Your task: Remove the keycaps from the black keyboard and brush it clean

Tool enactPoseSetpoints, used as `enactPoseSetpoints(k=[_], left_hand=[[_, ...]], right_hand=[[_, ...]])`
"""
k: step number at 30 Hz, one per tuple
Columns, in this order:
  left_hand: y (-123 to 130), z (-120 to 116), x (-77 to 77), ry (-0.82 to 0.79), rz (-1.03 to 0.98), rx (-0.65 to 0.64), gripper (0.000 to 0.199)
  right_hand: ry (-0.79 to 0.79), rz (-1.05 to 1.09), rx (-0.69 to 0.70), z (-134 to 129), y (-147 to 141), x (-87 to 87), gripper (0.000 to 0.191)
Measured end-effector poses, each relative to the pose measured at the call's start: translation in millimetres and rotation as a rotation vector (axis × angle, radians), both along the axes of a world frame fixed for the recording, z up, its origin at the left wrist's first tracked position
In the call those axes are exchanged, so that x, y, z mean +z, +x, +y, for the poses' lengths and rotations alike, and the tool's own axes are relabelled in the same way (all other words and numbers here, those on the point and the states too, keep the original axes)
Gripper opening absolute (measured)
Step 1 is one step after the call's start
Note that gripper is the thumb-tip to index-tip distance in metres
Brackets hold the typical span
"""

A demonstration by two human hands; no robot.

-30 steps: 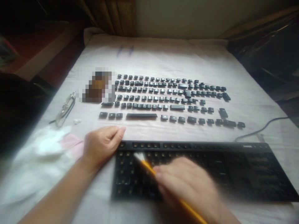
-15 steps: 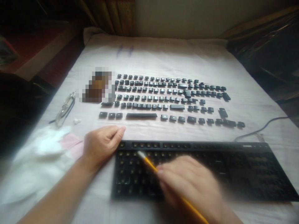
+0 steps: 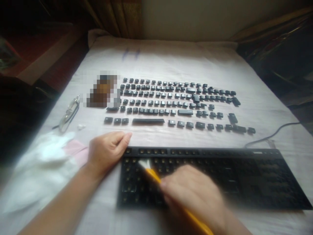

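Observation:
A black keyboard (image 3: 259, 179) with its keycaps off lies in front of me, rows of bare key posts showing. My right hand (image 3: 195, 195) is closed around a slim yellow stick with a white tip (image 3: 153, 174). That tip is over the upper left key rows and looks doubled by motion blur. My left hand (image 3: 105, 148) rests curled at the keyboard's back left corner, thumb against the forefinger. Its other fingers are tucked out of sight, so anything inside is hidden. Beyond the keyboard, loose black keycaps (image 3: 163, 103) lie in rows, with the long space bar (image 3: 148, 121) nearest.
Eyeglasses (image 3: 69, 112) and small white bits (image 3: 81, 127) lie on the left. A crumpled white cloth (image 3: 41, 166) and a pink piece (image 3: 77, 150) are by my left forearm. A pixelated patch (image 3: 102, 91) hides something. A cable (image 3: 274, 132) runs off right.
The white tip has shifted slightly left, and my right hand has moved a little left with the stick. My left hand and the keycaps have stayed in place.

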State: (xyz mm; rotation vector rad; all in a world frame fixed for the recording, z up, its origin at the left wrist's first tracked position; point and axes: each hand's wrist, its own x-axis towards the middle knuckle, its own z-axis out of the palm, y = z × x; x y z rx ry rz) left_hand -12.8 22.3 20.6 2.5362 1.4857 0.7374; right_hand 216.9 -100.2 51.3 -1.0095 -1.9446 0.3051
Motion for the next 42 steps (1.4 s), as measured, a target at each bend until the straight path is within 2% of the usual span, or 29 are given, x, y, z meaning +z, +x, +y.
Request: enactPoseSetpoints(k=[5, 14, 26, 34, 38, 42], left_hand=[[-1.4, -0.3, 0.0, -0.003, 0.002, 0.003, 0.049], [0.1, -0.1, 0.5, -0.022, -0.008, 0.018, 0.05], [-0.7, -0.3, -0.5, -0.026, 0.013, 0.02, 0.051], [-0.7, -0.5, 0.5, -0.042, 0.003, 0.028, 0.05], [-1.2, -0.5, -0.5, -0.036, -0.009, 0.024, 0.05], [-1.5, 0.1, -1.4, -0.033, -0.011, 0.006, 0.051]], right_hand=[[-0.016, 0.013, 0.043, -1.5, 4.8, 4.4, 0.011], [0.035, -0.021, -0.047, -0.8, 2.2, -0.6, 0.01], [-0.041, -0.037, 0.062, 0.5, 2.6, 4.7, 0.01], [-0.03, -0.04, 0.076, -0.1, 5.0, 6.7, 0.013], [-0.008, -0.037, 0.062, -1.3, 7.4, 6.3, 0.011], [0.093, 0.001, -0.06, -2.0, 10.4, -2.8, 0.016]])
